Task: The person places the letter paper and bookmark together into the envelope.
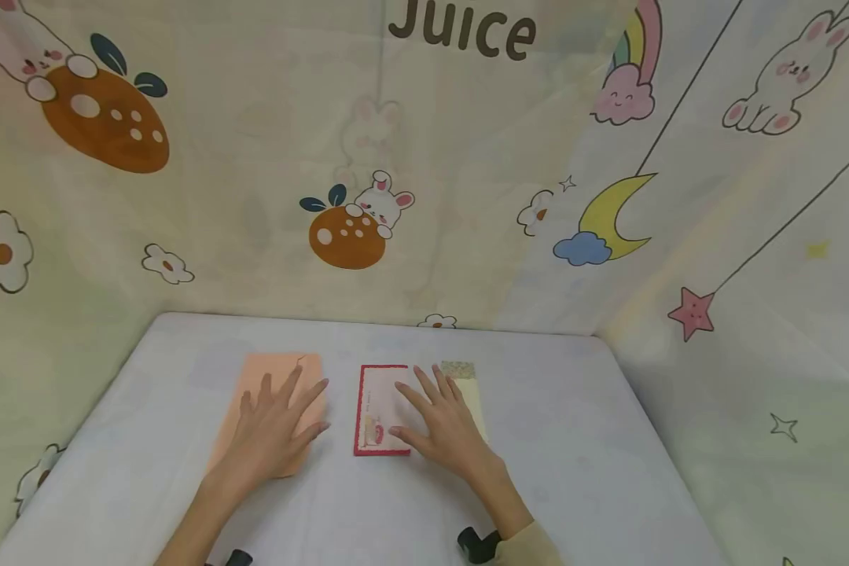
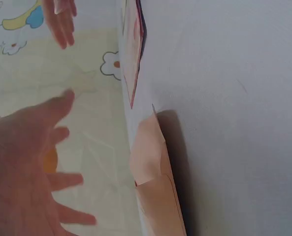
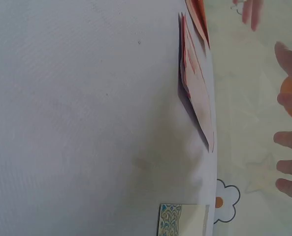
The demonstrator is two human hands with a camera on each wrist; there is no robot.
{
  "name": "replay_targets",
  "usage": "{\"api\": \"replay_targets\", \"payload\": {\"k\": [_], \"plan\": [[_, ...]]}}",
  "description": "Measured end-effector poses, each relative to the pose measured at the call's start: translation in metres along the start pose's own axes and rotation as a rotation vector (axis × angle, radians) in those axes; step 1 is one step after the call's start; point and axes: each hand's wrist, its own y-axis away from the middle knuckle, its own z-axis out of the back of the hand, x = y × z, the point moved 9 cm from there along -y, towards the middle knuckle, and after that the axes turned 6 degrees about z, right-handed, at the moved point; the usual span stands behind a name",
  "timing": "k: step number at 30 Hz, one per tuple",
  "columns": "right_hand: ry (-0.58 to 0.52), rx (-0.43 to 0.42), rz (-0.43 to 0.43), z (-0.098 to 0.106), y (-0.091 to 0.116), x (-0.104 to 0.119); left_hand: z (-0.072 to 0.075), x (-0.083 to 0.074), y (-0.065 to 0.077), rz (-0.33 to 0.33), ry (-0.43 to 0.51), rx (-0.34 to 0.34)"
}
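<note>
Both forearms come in from the near edge of the table (image 1: pixel 573 440), and each ends in a flat, spread hand. Under the left hand (image 1: pixel 272 428) lies a peach-orange envelope (image 1: pixel 255 377), on the left half of the table. The fingers are straight and relaxed, gripping nothing. The left wrist view shows a gap between palm and paper, so whether they touch it I cannot tell. Its flap end stands slightly proud of the surface.

Just right of it lies a red-bordered card (image 1: pixel 375 409), whose right part is covered by the right hand (image 1: pixel 442 424), likewise splayed and grasping nothing. Past that hand, touching or very near the card, is a cream sheet (image 1: pixel 470 389) with a patterned far end.

To handle these thin papers well, I judge it best to press down evenly with flat fingers, slide rather than pinch, and keep the envelope's raised flap from creasing.

Cartoon-printed fabric (image 1: pixel 424 173) walls the table.
</note>
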Motion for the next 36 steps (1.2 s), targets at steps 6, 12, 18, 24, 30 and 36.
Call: {"api": "replay_targets", "payload": {"k": [6,12,18,24,30,36], "plan": [[-0.102,0.024,-0.013,-0.004,0.002,0.003,-0.011,0.042,0.008,0.243,-0.029,0.117],[-0.108,0.055,0.023,-0.017,-0.003,0.015,-0.019,0.065,0.02,0.306,0.059,0.209],[-0.117,0.128,0.044,-0.036,-0.013,0.032,-0.025,0.07,0.027,0.339,0.088,0.217],[-0.118,0.157,0.108,-0.053,-0.028,0.052,-0.021,0.068,0.03,0.303,0.091,0.167],[-0.077,0.194,0.163,-0.06,-0.046,0.072,-0.023,0.072,0.032,0.324,0.073,0.179],[-0.057,0.261,0.165,-0.071,-0.058,0.082,-0.026,0.069,0.028,0.328,0.09,0.185]]}}
